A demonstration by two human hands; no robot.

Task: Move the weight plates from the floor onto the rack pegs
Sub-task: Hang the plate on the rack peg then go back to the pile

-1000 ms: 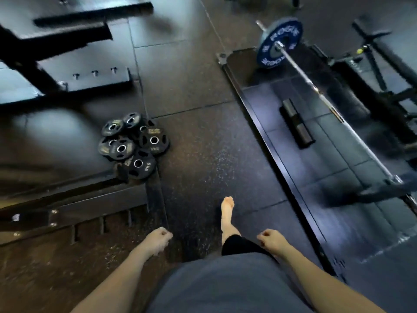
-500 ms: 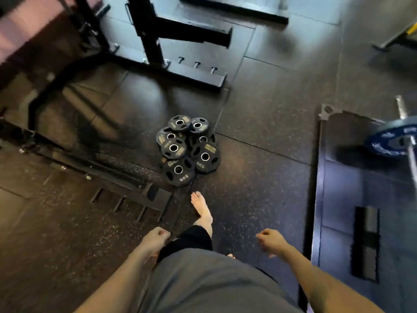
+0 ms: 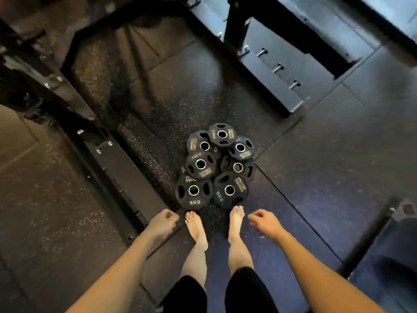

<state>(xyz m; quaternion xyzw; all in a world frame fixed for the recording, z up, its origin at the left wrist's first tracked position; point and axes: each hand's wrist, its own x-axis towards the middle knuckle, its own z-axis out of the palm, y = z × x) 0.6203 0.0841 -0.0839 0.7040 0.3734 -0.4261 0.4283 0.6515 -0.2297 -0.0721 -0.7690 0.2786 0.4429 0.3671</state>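
Six weight plates (image 3: pixel 214 168) lie heaped on the floor (image 3: pixel 316 177) at twelve o'clock from my two bare feet (image 3: pixel 196 229), toes almost touching the nearest pair, both marked 5KG. A seventh may sit underneath; I cannot tell. My left hand (image 3: pixel 163 223) hangs at nine o'clock of my feet, grip curled loosely, pinching nothing. My right hand (image 3: pixel 266 223) hangs at three o'clock, fingers half bent, empty. Three short pegs (image 3: pixel 278 68) show on the rack base (image 3: pixel 270 86) at one o'clock, blurred.
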